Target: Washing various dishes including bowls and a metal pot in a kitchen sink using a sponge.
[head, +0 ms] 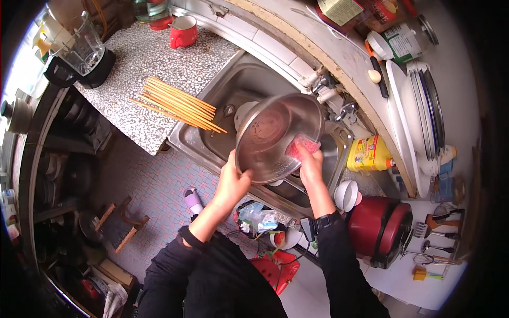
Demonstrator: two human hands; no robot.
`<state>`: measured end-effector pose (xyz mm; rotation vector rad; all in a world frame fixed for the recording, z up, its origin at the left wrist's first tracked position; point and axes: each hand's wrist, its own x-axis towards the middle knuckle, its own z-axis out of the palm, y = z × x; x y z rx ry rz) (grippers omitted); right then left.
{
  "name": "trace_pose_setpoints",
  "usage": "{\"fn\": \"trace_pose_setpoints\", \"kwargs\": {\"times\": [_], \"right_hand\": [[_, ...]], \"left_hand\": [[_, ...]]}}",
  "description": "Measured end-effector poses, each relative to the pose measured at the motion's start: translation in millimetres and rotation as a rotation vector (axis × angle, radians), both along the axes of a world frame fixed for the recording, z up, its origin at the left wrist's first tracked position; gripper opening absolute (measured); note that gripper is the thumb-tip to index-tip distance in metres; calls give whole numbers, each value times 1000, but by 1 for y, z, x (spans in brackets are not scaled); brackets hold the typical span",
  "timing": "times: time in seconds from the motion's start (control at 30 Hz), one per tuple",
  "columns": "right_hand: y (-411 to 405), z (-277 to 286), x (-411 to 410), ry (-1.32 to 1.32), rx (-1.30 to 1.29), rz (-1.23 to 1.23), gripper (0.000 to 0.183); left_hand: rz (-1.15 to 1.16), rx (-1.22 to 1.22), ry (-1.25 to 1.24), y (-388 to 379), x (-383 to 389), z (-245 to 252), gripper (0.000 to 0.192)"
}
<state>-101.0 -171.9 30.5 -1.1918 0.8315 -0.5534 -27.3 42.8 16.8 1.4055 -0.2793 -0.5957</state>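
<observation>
A large stainless steel bowl (260,153) is tilted over the double sink (191,149), its inside wet. My left hand (234,179) grips its near left rim, thumb inside. My right hand (311,165) presses a pink sponge or scrubbing cloth (299,147) against the inner right wall. Behind the bowl, a white dish (243,112) shows partly in the left basin. Several wooden chopsticks (175,103) lie on the speckled counter, their tips jutting over the left basin. The bowl hides much of the sink.
Taps (346,112) stand on the wall behind the sink. A yellow detergent bottle (369,153), a white bowl (346,196) and a red rice cooker (377,230) are at the right. A red mug (183,32) and a blender jug (81,51) stand on the left counter.
</observation>
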Motion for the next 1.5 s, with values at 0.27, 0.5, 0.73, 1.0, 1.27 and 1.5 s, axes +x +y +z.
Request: {"fn": "trace_pose_setpoints", "kwargs": {"times": [0.27, 0.5, 0.73, 1.0, 1.27, 1.5], "right_hand": [[37, -19, -13, 50, 152, 19, 26], [58, -11, -6, 34, 210, -76, 27], [18, -15, 5, 87, 42, 87, 20], [40, -25, 11, 130, 71, 87, 18], [55, -46, 8, 87, 226, -66, 19], [2, -25, 13, 78, -169, -21, 21]], "left_hand": [[167, 2, 177, -7, -21, -23, 50], [210, 19, 151, -1, -22, -4, 52], [33, -43, 161, 20, -7, 15, 69], [122, -62, 113, 21, 3, 1, 66], [204, 9, -84, -10, 0, -3, 80], [84, 139, 59, -4, 23, 9, 74]]}}
